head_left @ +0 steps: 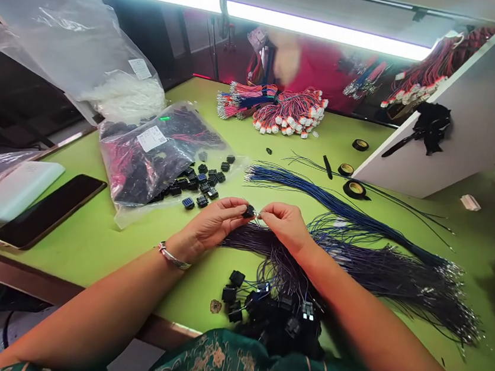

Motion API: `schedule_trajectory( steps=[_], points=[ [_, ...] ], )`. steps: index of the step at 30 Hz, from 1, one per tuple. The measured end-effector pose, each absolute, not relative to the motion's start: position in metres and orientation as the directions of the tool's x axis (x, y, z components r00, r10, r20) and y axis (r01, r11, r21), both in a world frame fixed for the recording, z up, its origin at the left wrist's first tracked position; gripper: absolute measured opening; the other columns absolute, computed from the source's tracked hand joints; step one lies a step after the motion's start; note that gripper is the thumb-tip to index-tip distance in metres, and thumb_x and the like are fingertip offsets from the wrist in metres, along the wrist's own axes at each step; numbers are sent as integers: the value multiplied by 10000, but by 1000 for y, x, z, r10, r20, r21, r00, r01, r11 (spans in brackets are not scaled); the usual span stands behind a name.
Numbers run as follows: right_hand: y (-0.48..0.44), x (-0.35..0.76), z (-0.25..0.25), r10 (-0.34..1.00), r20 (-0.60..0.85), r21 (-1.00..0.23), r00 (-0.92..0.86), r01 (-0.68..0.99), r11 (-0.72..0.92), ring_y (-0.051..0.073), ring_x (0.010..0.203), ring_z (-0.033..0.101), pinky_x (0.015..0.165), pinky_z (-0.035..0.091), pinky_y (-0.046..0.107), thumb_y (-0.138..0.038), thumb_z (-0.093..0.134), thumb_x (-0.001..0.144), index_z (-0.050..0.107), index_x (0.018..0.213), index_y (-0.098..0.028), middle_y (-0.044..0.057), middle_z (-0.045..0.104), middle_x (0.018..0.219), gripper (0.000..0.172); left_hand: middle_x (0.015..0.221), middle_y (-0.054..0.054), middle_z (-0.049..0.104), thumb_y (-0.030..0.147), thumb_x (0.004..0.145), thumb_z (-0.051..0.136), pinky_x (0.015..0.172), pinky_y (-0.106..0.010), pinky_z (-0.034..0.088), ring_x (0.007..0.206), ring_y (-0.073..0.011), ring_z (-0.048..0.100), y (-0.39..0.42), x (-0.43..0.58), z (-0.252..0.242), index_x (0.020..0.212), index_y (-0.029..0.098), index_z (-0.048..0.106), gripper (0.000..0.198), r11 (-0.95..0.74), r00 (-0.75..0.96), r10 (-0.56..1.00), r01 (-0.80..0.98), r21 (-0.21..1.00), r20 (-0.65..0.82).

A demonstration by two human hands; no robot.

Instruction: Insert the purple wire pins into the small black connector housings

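In the middle of the green table, my left hand (pixel 211 223) grips a small black connector housing (pixel 248 211) between thumb and fingers. Right beside it, my right hand (pixel 287 223) pinches a thin wire (pixel 259 215) whose end is at the housing; how far in it sits I cannot tell. Under my hands and right forearm lies a bundle of dark wires (pixel 380 272) with bare metal terminals. A bundle of blue wires (pixel 318 196) stretches behind it. Close to my body is a heap of black connectors with wires (pixel 285 303).
Loose black connectors (pixel 200 183) spill from a clear plastic bag (pixel 151 145) at left. A phone (pixel 50 211) and a white power bank (pixel 14 189) lie near the left edge. Tape rolls (pixel 355 189), a white partition (pixel 461 114) and red wire bundles (pixel 283 109) are farther back.
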State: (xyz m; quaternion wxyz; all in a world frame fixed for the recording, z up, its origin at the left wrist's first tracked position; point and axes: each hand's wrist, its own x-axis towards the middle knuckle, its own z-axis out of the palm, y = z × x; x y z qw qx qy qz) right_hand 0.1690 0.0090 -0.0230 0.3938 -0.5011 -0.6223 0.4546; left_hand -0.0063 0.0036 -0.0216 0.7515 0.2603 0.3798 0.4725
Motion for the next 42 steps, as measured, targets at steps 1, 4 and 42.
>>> schedule_trajectory(
  steps=[1, 4, 42],
  points=[
    [9, 169, -22, 983, 48, -962, -177, 256, 93, 89, 537, 362, 523, 284, 237, -280, 551, 684, 620, 606, -147, -38, 448, 526, 169, 824, -67, 739, 74, 672, 769, 826, -248, 548, 776, -138, 697, 3, -7, -21, 883, 106, 722, 219, 426, 274, 904, -497, 756, -329],
    [8, 169, -20, 980, 65, -965, -186, 239, 109, 91, 545, 363, 526, 288, 236, -283, 544, 696, 612, 603, -148, -37, 442, 531, 177, 900, -95, 750, 99, 668, 780, 872, -247, 519, 839, -152, 698, 3, -8, -22, 979, 99, 725, 317, 432, 310, 896, -447, 783, -318],
    [14, 176, -28, 966, -27, -943, -256, 327, 61, 85, 521, 377, 510, 275, 231, -243, 517, 646, 638, 592, -145, -41, 459, 491, 165, 824, -64, 763, 205, 608, 819, 709, -269, 531, 715, -156, 681, 0, -4, -32, 918, 168, 758, 318, 140, 154, 980, -98, 985, -124]
  ],
)
